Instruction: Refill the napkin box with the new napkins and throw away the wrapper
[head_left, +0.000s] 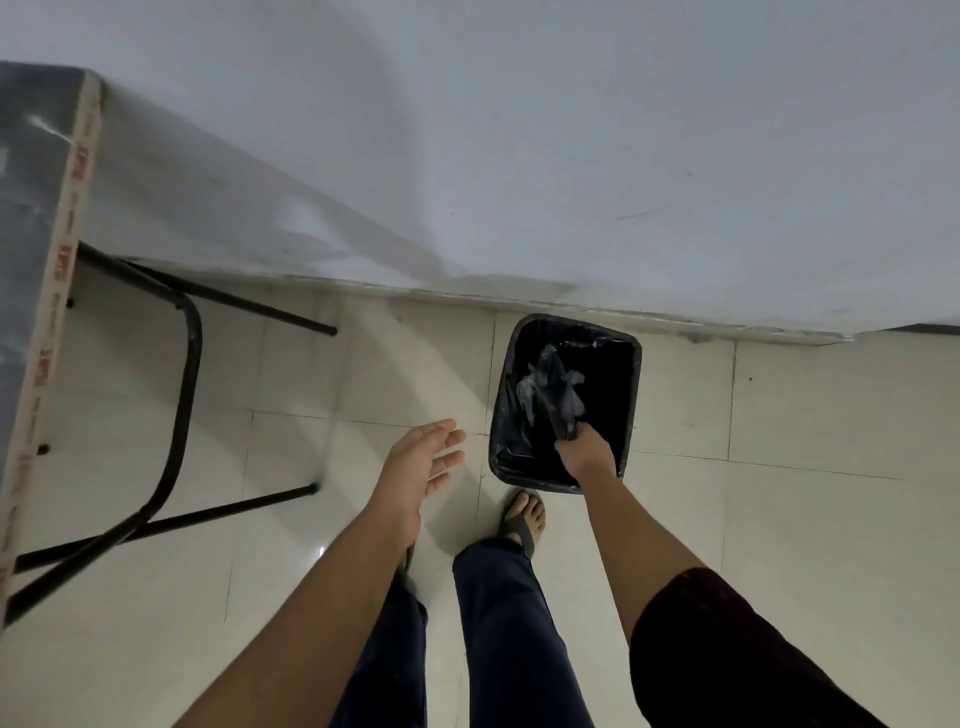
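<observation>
Down on the pale tiled floor (779, 519), the bin (632, 395) with its black liner stands against the foot of the wall (519, 130). Far to the left of the bin is a table (31, 234) on black metal legs (182, 389). Just left of the bin hangs the left hand (421, 462), open, fingers spread, holding nothing. Over the bin's near edge, the right hand (584, 452) is closed around the clear crumpled wrapper (550, 384), which hangs inside the bin. Below the bin, a sandalled foot (524, 517) stands close to its near rim
</observation>
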